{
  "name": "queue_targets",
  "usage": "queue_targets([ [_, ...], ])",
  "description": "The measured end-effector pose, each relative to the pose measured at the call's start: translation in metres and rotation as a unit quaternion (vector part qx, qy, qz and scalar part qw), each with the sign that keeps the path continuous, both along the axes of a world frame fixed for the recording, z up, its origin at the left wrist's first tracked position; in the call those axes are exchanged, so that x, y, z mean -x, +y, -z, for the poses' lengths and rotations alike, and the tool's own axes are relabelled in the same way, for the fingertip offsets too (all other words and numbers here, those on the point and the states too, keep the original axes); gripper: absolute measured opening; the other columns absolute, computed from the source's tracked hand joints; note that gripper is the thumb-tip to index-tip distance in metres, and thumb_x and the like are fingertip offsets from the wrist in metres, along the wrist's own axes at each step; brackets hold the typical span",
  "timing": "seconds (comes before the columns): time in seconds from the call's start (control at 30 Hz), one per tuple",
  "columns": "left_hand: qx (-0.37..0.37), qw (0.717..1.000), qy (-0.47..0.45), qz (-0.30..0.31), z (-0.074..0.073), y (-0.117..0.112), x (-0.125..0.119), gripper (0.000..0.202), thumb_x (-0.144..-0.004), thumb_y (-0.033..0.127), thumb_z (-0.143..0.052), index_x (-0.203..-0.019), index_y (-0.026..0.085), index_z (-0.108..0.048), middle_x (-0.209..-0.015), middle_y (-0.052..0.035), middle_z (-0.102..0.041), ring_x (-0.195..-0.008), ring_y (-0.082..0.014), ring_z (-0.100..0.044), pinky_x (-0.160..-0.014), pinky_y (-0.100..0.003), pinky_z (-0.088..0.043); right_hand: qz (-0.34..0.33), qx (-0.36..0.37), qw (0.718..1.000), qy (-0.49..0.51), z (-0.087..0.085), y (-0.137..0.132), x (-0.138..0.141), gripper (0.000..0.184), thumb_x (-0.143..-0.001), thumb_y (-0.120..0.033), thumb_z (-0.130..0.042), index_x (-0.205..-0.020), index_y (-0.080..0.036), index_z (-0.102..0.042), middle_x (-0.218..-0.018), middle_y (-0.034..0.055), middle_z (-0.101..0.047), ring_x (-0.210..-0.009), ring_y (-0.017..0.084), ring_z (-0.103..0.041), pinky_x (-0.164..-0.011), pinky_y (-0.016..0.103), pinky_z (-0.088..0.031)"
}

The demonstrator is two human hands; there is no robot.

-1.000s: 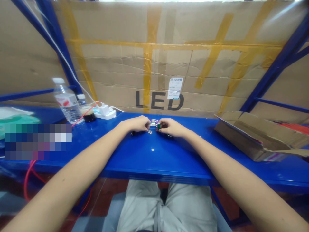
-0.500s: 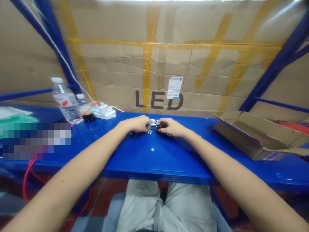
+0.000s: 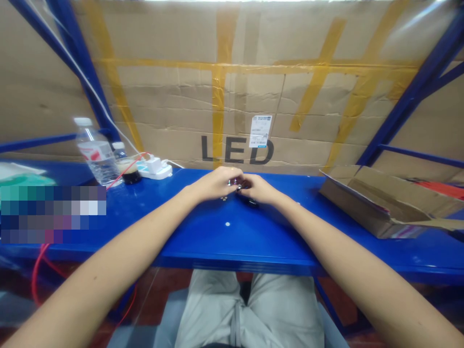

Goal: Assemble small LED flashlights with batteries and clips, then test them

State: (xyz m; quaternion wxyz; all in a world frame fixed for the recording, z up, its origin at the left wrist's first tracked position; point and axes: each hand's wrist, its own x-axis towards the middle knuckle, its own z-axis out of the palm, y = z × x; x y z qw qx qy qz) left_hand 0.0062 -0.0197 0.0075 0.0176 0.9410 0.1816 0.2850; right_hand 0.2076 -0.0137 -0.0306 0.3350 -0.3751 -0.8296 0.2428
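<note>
My left hand (image 3: 220, 183) and my right hand (image 3: 261, 188) meet over the far middle of the blue table (image 3: 203, 241). Both are curled, with thumbs and fingertips close together around small shiny dark and reddish parts (image 3: 235, 182). Fingers cover most of these parts, so their kind cannot be made out. Below my right hand lies a glossy black object (image 3: 251, 202), partly hidden by the fingers. A few tiny gold-coloured pieces (image 3: 224, 198) rest on the table just under my left hand.
At left stand a water bottle (image 3: 97, 157), a smaller bottle with dark liquid (image 3: 131, 175) and a white power strip (image 3: 161, 170) with a red cable. An open cardboard box (image 3: 362, 208) sits at right. A large carton (image 3: 174, 106) marked LED closes off the back.
My left hand has moved right, up against my right hand, and its fingers now reach over the small parts. The striped row seen between the hands is now covered. The view shifted slightly.
</note>
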Motion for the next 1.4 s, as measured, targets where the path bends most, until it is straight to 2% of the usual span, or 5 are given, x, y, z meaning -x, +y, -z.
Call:
queue_targets([
  [0.47,-0.013,1.0,0.009,0.02,0.004,0.006,0.001,0.012,-0.092,0.016,-0.056,-0.098,0.016,-0.067,-0.093,-0.0064,-0.071,-0.085,-0.0166,-0.065,-0.076,-0.028,-0.048,0.018,0.009,1.0,0.016,0.002,0.001,0.0,0.022,-0.071,-0.01,-0.066,-0.093,-0.015,-0.067,-0.09,0.0053,-0.072,-0.084,0.02,-0.064,-0.078,0.032,-0.05],
  [0.7,-0.003,0.999,0.032,-0.044,-0.003,0.009,0.011,0.015,-0.087,0.016,-0.058,-0.095,0.016,-0.069,-0.09,-0.0055,-0.073,-0.083,-0.0177,-0.066,-0.076,-0.03,-0.049,0.039,0.016,0.999,-0.004,0.002,0.002,-0.002,0.013,-0.071,-0.015,-0.064,-0.084,-0.018,-0.06,-0.079,0.001,-0.066,-0.077,0.018,-0.06,-0.07,0.029,-0.047],
  [1.17,0.021,0.995,0.067,-0.067,-0.001,0.001,0.005,0.034,-0.079,0.005,-0.046,-0.101,0.019,-0.068,-0.101,-0.0072,-0.072,-0.091,-0.02,-0.065,-0.081,-0.033,-0.049,0.029,0.017,0.999,0.004,0.003,0.003,-0.002,0.014,-0.072,-0.02,-0.066,-0.083,-0.018,-0.057,-0.083,0.002,-0.067,-0.08,0.019,-0.06,-0.074,0.031,-0.048],
  [1.3,0.039,0.992,0.037,-0.118,-0.005,0.007,0.012,0.034,-0.076,0.006,-0.047,-0.103,0.019,-0.066,-0.095,-0.0057,-0.072,-0.083,-0.0185,-0.063,-0.072,-0.029,-0.046,0.027,0.075,0.996,0.036,-0.002,-0.001,0.0,0.017,-0.072,-0.021,-0.067,-0.084,-0.018,-0.056,-0.078,0.0013,-0.066,-0.074,0.017,-0.061,-0.07,0.03,-0.048],
  [1.4,0.083,0.982,0.093,-0.139,-0.004,0.017,0.021,0.027,-0.076,0.011,-0.051,-0.094,0.019,-0.069,-0.089,-0.0048,-0.072,-0.078,-0.0183,-0.063,-0.068,-0.027,-0.044,0.018,0.148,0.987,0.057,-0.007,-0.005,0.0,0.019,-0.072,-0.023,-0.069,-0.084,-0.018,-0.055,-0.075,0.0023,-0.067,-0.07,0.016,-0.061,-0.066,0.028,-0.047],
])
